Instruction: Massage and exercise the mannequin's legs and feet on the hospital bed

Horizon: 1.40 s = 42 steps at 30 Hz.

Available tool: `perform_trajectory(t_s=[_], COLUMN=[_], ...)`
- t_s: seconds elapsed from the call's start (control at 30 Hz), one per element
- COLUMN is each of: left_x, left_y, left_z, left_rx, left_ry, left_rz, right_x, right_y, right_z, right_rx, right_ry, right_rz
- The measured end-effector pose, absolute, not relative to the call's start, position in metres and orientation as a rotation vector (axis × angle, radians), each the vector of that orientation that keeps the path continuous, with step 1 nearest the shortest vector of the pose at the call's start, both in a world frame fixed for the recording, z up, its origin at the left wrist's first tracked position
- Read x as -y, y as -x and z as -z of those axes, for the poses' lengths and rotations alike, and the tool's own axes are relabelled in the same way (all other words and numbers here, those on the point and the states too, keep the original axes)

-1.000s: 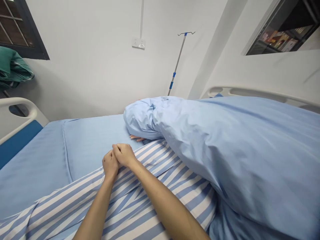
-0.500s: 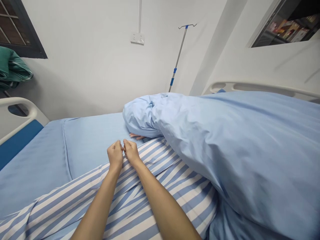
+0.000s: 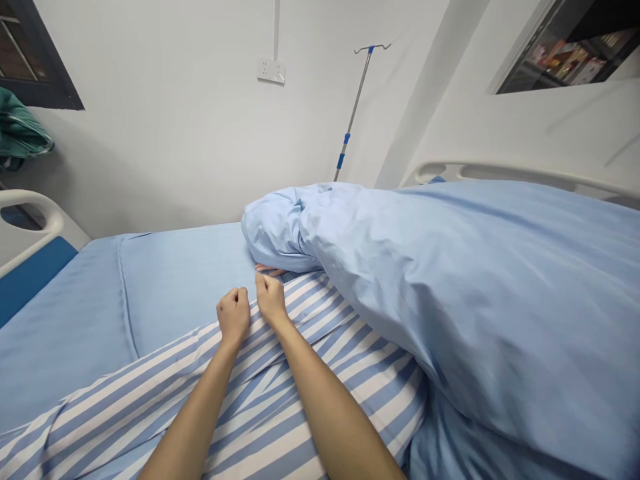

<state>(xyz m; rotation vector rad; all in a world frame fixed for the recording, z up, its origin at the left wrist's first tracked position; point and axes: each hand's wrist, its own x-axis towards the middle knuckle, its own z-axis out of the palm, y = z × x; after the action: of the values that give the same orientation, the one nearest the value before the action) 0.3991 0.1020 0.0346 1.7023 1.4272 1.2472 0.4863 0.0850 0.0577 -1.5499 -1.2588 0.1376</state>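
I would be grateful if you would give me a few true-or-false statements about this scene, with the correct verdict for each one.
1. The left hand and right hand are both curled loosely. True.
2. The two hands are clasped together. False: a small gap separates them.
3. A blue duvet lies bundled to the left of the hands in this view. False: it lies to their right.
4. An IV pole with blue fittings stands beyond the bed. True.
5. The fingers of a third hand show beneath the duvet's edge. True.
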Motion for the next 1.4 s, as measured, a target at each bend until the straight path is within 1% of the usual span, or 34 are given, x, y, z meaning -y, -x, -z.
perform_trajectory(t_s=[0.13,0.3,0.4,0.53,0.67,0.83,0.93,1.07,1.17,1.33,1.4], left_x=[-0.107,-0.112,-0.111,-0.11,-0.113,-0.115,-0.114,-0.111,-0.11,-0.11,-0.109], left_y=[-0.402,-0.424,-0.442,-0.451,-0.448,-0.449,-0.452,-0.453,-0.46,-0.488,-0.498], left_z=[-0.045,-0.074,-0.07,-0.05,-0.044,-0.045,-0.042,-0.043,-0.052,-0.066,-0.062], left_rx=[-1.418,-1.21,-1.188,-1.353,-1.377,-1.359,-1.339,-1.351,-1.323,-1.133,-1.139], left_ry=[-1.685,-1.485,-1.493,-1.601,-1.644,-1.688,-1.787,-1.798,-1.693,-1.434,-1.458], left_rz=[-1.218,-1.471,-1.424,-1.233,-1.167,-1.131,-1.115,-1.139,-1.136,-1.361,-1.362], right_x=[-0.096,-0.101,-0.104,-0.108,-0.109,-0.098,-0.09,-0.087,-0.09,-0.096,-0.099], right_y=[-0.496,-0.5,-0.504,-0.506,-0.507,-0.525,-0.538,-0.545,-0.548,-0.555,-0.557], right_z=[-0.042,-0.039,-0.036,-0.033,-0.041,-0.059,-0.059,-0.05,-0.046,-0.044,-0.044], right_rx=[1.062,0.945,0.855,0.814,0.914,1.281,1.333,1.22,1.152,1.015,0.955], right_ry=[1.443,1.315,1.264,1.257,1.378,1.638,1.614,1.531,1.413,1.289,1.293], right_rz=[-0.309,-0.444,-0.497,-0.495,-0.445,-0.307,-0.242,-0.311,-0.38,-0.496,-0.524])
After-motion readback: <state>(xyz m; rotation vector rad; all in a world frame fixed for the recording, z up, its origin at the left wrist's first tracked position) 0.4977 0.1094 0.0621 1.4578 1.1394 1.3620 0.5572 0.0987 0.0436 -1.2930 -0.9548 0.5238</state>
